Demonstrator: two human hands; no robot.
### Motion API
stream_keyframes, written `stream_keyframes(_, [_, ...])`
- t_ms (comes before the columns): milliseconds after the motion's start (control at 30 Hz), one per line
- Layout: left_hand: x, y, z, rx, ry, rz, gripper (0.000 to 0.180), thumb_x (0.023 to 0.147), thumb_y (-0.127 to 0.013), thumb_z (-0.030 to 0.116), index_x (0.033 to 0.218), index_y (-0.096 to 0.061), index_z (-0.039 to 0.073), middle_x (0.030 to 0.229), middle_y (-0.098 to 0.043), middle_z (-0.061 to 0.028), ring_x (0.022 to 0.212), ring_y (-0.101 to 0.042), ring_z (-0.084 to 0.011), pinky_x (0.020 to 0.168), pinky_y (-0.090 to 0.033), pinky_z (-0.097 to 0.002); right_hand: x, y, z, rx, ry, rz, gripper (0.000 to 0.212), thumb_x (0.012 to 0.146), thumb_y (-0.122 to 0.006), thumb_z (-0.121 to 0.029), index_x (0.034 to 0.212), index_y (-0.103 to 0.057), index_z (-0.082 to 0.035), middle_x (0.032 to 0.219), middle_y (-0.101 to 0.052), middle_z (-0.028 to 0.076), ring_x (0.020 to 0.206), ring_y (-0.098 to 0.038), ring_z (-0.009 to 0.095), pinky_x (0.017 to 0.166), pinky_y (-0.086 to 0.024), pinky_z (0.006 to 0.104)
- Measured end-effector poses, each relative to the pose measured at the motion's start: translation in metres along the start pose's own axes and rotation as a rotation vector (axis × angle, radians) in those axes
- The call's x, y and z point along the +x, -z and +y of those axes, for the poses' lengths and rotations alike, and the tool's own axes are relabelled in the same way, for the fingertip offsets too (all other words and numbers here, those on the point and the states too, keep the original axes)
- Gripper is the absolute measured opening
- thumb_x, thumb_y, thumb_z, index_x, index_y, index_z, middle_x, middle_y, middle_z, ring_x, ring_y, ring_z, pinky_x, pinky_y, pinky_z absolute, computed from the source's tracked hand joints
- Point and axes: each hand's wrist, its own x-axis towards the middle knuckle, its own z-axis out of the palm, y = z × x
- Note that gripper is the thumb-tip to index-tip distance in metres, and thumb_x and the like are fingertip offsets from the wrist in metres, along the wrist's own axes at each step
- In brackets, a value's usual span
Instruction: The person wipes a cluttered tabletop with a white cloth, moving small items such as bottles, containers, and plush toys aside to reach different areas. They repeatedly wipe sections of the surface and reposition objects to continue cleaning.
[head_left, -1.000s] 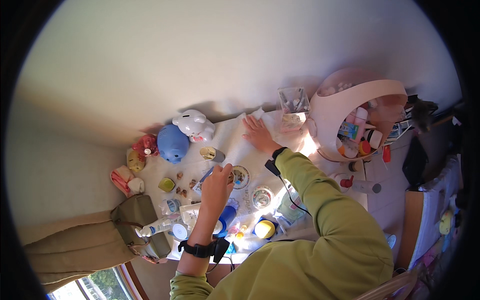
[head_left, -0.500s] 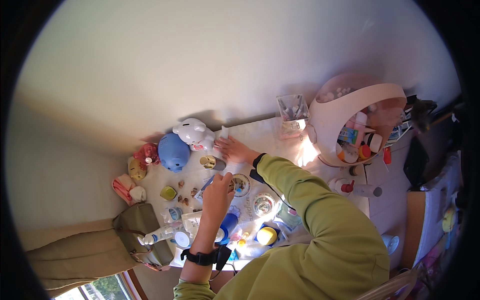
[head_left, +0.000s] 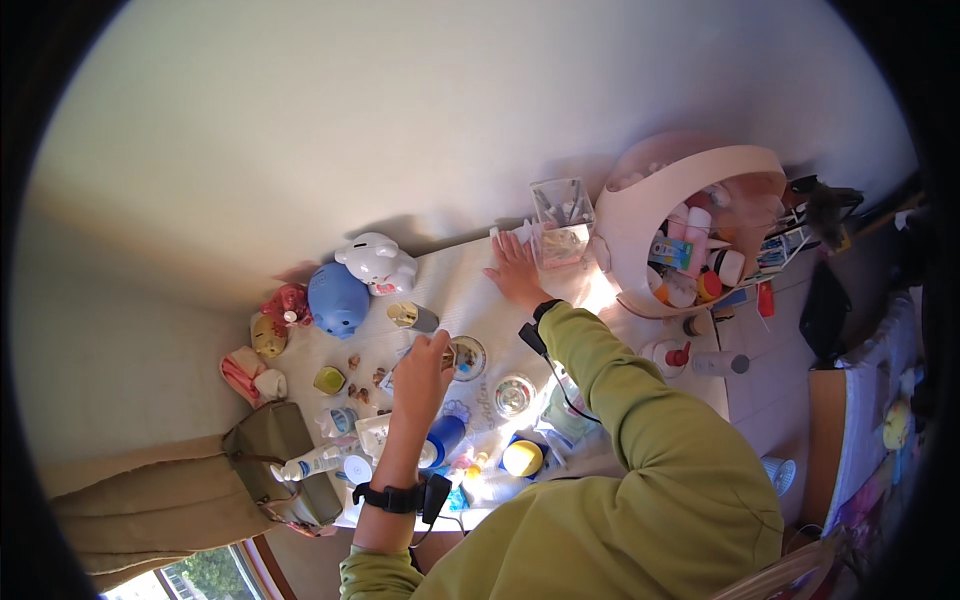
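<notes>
My right hand (head_left: 515, 272) lies on the white tabletop (head_left: 470, 275) near the wall, its fingers spread. A small white piece (head_left: 495, 232), perhaps tissue, shows at its fingertips; the palm hides whatever is beneath. Just to its right stands a clear organizer (head_left: 563, 225) with slim items in it. My left hand (head_left: 422, 375) is closed above the table, and what it grips is mostly hidden. A pale flat edge shows left of its fingers. Close by are a gold-and-grey cylinder (head_left: 413, 317) and a round patterned dish (head_left: 467, 358).
At the back left stand a white animal-shaped bank (head_left: 377, 264) and a blue piggy bank (head_left: 339, 301). A pink domed cosmetics case (head_left: 640, 270) is to the right. Nearer are a glass jar (head_left: 514, 396), a blue bottle (head_left: 445, 440) and a yellow-topped container (head_left: 522, 458).
My right hand has slid right along the back of the table, away from the white bank toward the clear organizer, the white piece moving with it. My left hand remains closed. The view has shifted slightly.
</notes>
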Motion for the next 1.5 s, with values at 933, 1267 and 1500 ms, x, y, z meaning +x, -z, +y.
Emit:
stream_keyframes(933, [0.002,0.000,-0.002,-0.008,0.023,-0.008,0.038,0.069,-0.075,0.006,0.099,-0.053,0.010,0.092,-0.059,-0.0159,0.079,-0.063,-0.0387,0.066,-0.051,-0.0465,0.031,-0.030,-0.040,-0.048,0.179,-0.058,0.060,0.092,-0.047,-0.041,0.146,-0.035,-0.019,0.154,-0.027,0.013,0.143,-0.022,0.032,0.114,-0.012,0.0583])
stream_keyframes(1267, [-0.001,-0.006,-0.002,0.018,0.003,0.016,0.040,0.068,-0.076,0.007,0.101,-0.053,0.010,0.091,-0.059,-0.0153,0.079,-0.063,-0.0384,0.066,-0.051,-0.0463,-0.032,0.003,0.001,-0.041,0.017,0.030,0.065,0.092,-0.050,-0.036,0.146,-0.031,-0.004,0.155,-0.024,0.013,0.144,-0.020,0.028,0.116,-0.016,0.0439])
stream_keyframes(1500, [-0.002,-0.009,-0.006,0.025,-0.029,0.042,0.040,0.069,-0.076,0.008,0.101,-0.053,0.010,0.091,-0.059,-0.0148,0.079,-0.064,-0.0383,0.067,-0.051,-0.0458,-0.068,0.009,0.009,0.016,-0.023,-0.061,0.061,0.092,-0.051,-0.027,0.144,-0.033,-0.002,0.152,-0.028,0.016,0.142,-0.025,0.028,0.115,-0.022,0.0396])
